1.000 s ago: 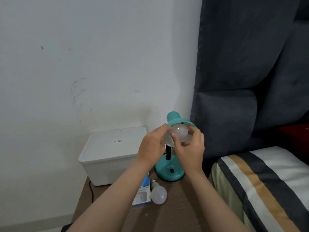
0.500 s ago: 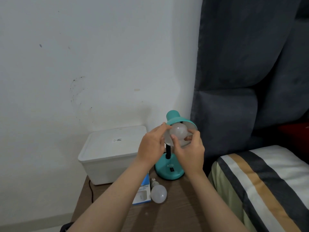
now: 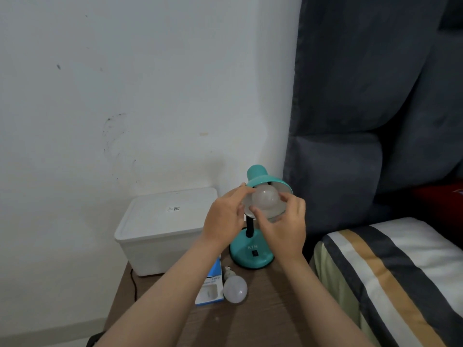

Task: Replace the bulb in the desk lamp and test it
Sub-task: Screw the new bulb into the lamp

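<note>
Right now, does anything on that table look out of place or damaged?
A loose bulb lies on its side on the table beside its blue box, free to roll. No damage shows.

Bedroom in a home. Bed [image 3: 400,266] at right, made up with striped bedding in dark grey, white and tan. Tall padded headboard [image 3: 363,96] in dark grey fabric stands behind it, against a plain white wall [image 3: 125,83] with a few scuff marks. Small wooden bedside table [image 3: 263,296] sits just beside the bed, in the corner. On it: a teal desk lamp [image 3: 250,254] and a white lidded plastic storage box [image 3: 160,226]. Ordinary household furnishings throughout.
</note>
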Demonstrator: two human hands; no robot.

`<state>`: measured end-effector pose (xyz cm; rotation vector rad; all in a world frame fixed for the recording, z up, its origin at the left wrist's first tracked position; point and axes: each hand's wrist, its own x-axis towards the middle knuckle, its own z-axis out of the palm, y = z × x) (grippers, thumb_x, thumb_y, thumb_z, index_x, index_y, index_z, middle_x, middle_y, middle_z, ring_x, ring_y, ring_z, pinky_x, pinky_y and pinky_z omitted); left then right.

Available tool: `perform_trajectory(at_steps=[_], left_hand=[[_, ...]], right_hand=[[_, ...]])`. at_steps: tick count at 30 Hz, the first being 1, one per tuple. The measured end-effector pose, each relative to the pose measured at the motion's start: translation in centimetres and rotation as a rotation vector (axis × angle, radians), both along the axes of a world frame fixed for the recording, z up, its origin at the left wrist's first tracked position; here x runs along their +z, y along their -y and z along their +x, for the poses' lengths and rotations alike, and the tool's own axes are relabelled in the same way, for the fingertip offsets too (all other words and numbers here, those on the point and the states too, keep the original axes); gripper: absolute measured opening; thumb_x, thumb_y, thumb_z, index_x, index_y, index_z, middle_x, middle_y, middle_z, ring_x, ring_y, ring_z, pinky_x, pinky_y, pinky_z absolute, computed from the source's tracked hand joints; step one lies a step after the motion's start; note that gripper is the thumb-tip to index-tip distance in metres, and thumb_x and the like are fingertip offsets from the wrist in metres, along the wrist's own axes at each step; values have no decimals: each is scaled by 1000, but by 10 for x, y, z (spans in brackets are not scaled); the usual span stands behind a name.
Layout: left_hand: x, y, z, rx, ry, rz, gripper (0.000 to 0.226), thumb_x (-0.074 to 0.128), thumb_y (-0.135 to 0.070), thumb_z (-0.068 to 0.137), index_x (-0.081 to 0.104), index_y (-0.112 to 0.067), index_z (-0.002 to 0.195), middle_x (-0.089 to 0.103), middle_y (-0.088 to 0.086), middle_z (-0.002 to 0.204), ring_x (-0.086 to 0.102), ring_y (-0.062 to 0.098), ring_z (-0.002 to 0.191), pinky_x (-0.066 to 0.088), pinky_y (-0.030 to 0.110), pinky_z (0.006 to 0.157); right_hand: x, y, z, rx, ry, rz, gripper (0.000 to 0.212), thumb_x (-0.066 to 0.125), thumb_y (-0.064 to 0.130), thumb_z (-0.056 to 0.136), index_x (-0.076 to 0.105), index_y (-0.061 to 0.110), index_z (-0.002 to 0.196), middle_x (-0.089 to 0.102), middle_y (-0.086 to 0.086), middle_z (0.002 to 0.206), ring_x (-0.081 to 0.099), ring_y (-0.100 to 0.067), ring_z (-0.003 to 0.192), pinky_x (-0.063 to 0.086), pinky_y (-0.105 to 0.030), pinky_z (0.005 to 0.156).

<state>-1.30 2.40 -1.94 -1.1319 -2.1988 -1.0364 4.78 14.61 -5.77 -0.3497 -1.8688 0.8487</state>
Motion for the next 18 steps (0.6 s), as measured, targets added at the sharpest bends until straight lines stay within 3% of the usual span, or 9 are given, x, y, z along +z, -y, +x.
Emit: perform_trajectory(at_steps=[4,6,9,11,13,15,18], left_hand=[[1,1,1,1,3,3,49,57,11,78,59,-20,115,66,4,118,60,18,94,39,10,79],[1,0,1,-4,7,0,48,57,10,78,59,-20,115,66,4,118,62,18,95,40,9,79],[2,-1,0,-9,10,-3,48,56,11,77,59,-19,115,65,4,120,62,19,100,41,10,83],[2,-1,0,-3,1,-2,48,56,11,77,60,-18,115,65,6,121,62,20,100,39,8,83],[2,0,0,3,-5,-4,47,55,12,77,60,-17,114,65,7,121,62,22,98,37,6,82],[1,1,-1,1,0,-12,48,55,12,78,60,-18,115,63,7,124,62,23,99,37,6,82],[0,1,-2,-7,8,-2,49,55,11,78,59,-19,116,63,6,125,62,23,101,38,8,83]], right_hand=[[-7,-3,-2,64,-20,170,51,78,14,74,60,24,121,52,-6,126,61,-15,96,57,-25,66],[-6,-3,-3,50,-27,152,47,75,8,76,63,22,119,55,-7,123,62,-12,82,57,-23,62],[-4,1,-3,57,-19,92,42,75,11,78,63,20,117,55,-6,120,52,0,60,51,-16,58],[-3,1,-2,49,-18,31,41,75,19,78,61,18,117,56,-5,114,54,-4,66,51,-19,61],[0,0,-1,28,-30,-37,44,76,29,77,59,15,115,59,-4,104,55,-9,80,42,-10,64],[1,-1,0,6,-12,-11,46,77,35,74,58,14,112,60,-5,100,56,-11,82,35,-6,61],[-2,0,0,37,-19,74,52,79,32,72,58,16,117,54,-5,115,55,-3,77,44,-9,60]])
